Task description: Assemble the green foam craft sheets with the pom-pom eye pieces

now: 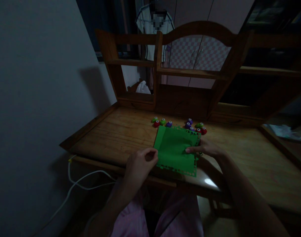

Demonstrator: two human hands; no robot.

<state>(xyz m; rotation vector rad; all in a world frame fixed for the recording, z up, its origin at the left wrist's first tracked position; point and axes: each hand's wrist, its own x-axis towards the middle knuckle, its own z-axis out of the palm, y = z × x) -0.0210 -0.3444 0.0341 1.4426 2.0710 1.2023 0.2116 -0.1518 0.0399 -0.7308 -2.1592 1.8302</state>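
A green sheet [175, 148] with small holes punched along its top, right and bottom edges is held above the front of the wooden desk. My left hand [141, 164] pinches its left edge between thumb and fingertips. At the right edge, my right hand [204, 148] grips the sheet, its thumb on top and its other fingers mostly hidden underneath. Just behind the sheet lie several small punches with eye shapes: a red one [156, 124], a green one [163, 121] and a purple one [169, 124] at the left, and more at the right.
The wooden desk [111, 135] has a shelf unit [185, 74] along its back. A white cable [71, 189] hangs at the front left. A wall [41, 82] stands on the left. Clear plastic [283, 131] lies at the far right.
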